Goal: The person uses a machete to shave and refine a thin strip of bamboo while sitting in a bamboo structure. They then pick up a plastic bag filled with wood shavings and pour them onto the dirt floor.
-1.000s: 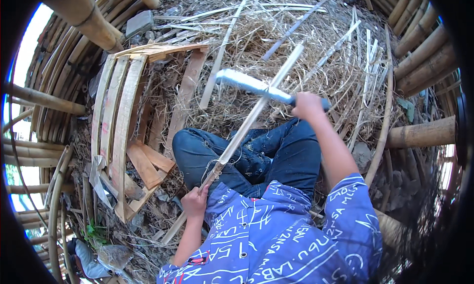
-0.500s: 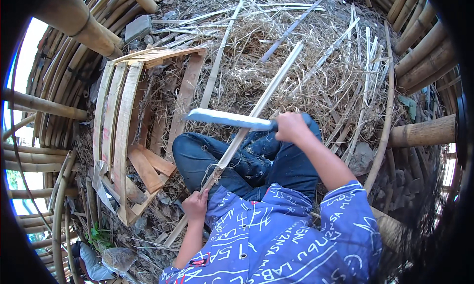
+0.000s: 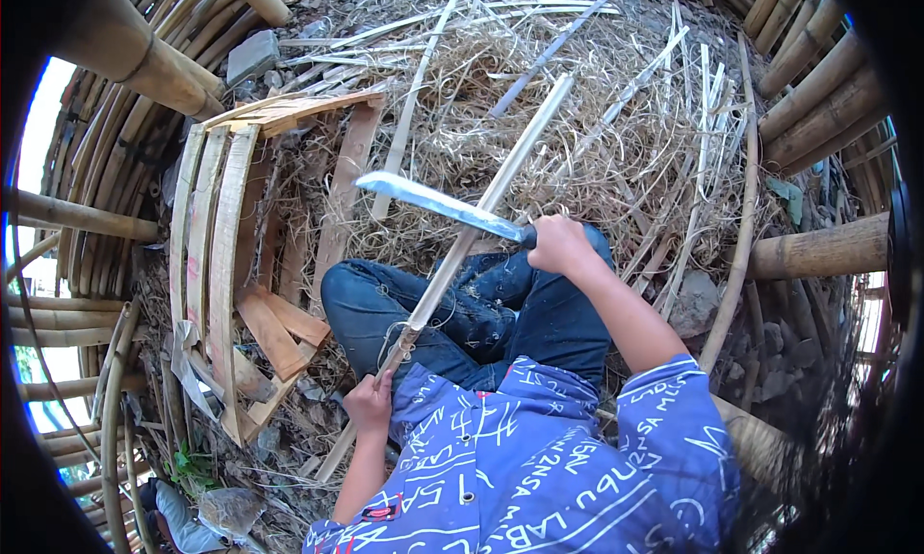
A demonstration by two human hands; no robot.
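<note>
My left hand (image 3: 370,402) is closed around the lower part of a long, pale bamboo strip (image 3: 502,179), which slants up and away to the right across my lap. Thin curled fibres cling to the strip just above that hand. In my right hand (image 3: 560,243) is the dark handle of a machete (image 3: 433,200). Its long, bright blade points left and crosses over the strip above my crossed legs. Whether the edge touches the strip I cannot tell. Bits of shavings lie on my dark jeans (image 3: 375,309).
A slatted wooden crate (image 3: 223,236) stands at my left. Beyond my legs lies a heap of curly shavings (image 3: 452,102) with several split strips (image 3: 707,150) on it. Bamboo poles (image 3: 818,246) close in both sides. A grey block (image 3: 252,57) and a stone (image 3: 695,304) lie on the ground.
The machete's blade has tilted, its tip now higher than its handle end. The right hand has shifted slightly left and down. My left hand keeps its grip on the strip.
</note>
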